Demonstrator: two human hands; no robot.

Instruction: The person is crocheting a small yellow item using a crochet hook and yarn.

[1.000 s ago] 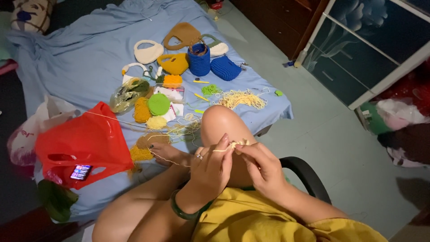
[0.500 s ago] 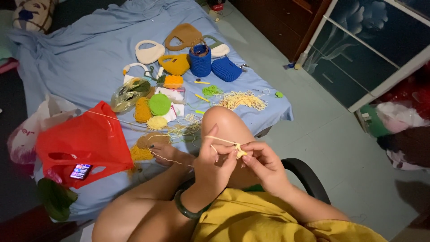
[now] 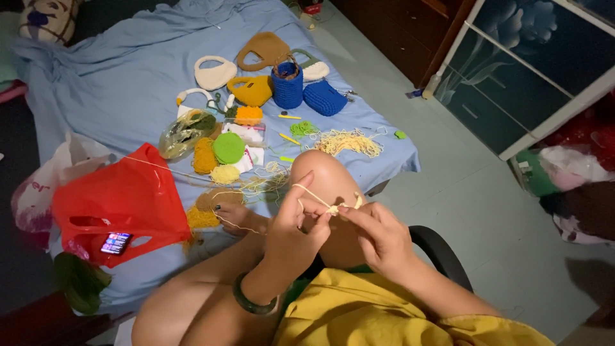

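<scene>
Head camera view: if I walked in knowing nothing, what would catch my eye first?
Most likely the two hands at the centre, left hand and right hand, pinching a pale yellow yarn strand above a raised knee. Next, the bright red plastic bag at the left with a lit phone on it. Beyond it, small crocheted bags, among them a blue one, lie on the blue sheet.

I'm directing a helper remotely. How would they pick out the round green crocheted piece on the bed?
Start at the blue bedsheet and find the red plastic bag. To its right, beside a mustard yarn bundle, lies the green disc. It is the only flat, round, bright green piece.
</scene>
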